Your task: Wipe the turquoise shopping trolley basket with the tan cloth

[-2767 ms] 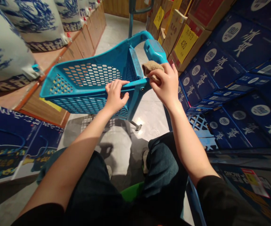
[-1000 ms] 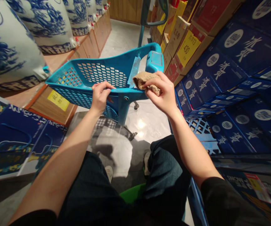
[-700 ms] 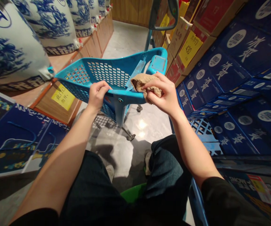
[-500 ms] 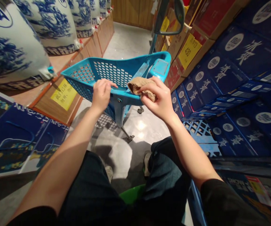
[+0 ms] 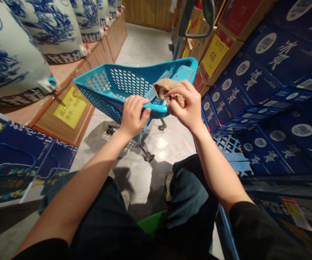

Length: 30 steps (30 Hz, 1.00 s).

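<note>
A blue plastic shopping cart (image 5: 130, 68) with perforated basket walls stands in front of me on small wheels. My left hand (image 5: 135, 115) is wrapped over the near rim of its basket, thumb on my side. Bunched in my right hand (image 5: 186, 104) is a tan cloth (image 5: 166, 86), held at the rim's near right corner; the fingers partly hide it. Just beyond the cloth, a light blue flat panel (image 5: 184, 73) sits at the cart's right end.
Large blue-and-white porcelain jars (image 5: 56, 29) line a wooden ledge on the left, with a yellow sign (image 5: 71, 108) below. Stacked dark blue cartons (image 5: 273, 54) rise on the right beside a blue crate (image 5: 227, 146). Blue gift bags (image 5: 15, 159) stand lower left. A green seat (image 5: 153, 221) shows beneath me.
My left hand has moved right along the rim and now grips it. The cloth in my right hand has shifted slightly up and right. The cart has turned a little.
</note>
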### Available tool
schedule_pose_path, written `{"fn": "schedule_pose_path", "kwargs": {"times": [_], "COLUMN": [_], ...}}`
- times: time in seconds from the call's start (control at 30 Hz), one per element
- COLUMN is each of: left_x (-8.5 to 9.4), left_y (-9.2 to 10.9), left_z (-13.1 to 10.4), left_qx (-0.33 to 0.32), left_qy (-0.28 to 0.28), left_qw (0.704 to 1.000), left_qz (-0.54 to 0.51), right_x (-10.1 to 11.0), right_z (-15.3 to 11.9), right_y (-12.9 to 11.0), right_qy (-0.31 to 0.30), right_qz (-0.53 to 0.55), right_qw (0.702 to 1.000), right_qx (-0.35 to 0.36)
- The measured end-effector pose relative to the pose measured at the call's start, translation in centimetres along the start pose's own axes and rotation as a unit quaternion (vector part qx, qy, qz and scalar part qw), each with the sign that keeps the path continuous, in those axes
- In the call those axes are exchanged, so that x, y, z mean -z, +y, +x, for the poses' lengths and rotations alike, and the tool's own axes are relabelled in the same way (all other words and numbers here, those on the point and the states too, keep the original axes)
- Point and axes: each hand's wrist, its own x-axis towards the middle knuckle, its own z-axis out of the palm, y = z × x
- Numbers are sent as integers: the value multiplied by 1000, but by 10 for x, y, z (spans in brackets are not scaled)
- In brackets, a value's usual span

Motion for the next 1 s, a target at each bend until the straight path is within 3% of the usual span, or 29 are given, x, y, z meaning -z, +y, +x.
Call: {"fn": "schedule_pose_path", "kwargs": {"times": [0.13,0.23,0.4,0.57,0.7,0.83,1.0], "left_x": [-1,1,8,11,20,31,41], "left_y": [-6,-10,-21,-49,-64,-59,-25], "left_z": [2,7,21,29,27,23,16], "left_qx": [22,14,10,38,70,67,24], "left_qy": [-8,12,49,94,112,136,174], "left_qw": [1000,999,994,985,971,963,970], "left_qz": [-8,-34,-99,-142,-200,-224,-168], "right_x": [-7,-6,-12,-34,-32,-27,-35], "right_z": [-4,-2,5,4,7,5,-2], "right_y": [-19,-19,-2,-26,-27,-12,-23], "right_qy": [-35,-67,-50,-47,-34,-17,-13], "right_qz": [-12,-7,18,3,-23,-16,-16], "right_qw": [999,997,998,996,992,998,998], "right_qx": [17,46,44,69,121,65,60]}}
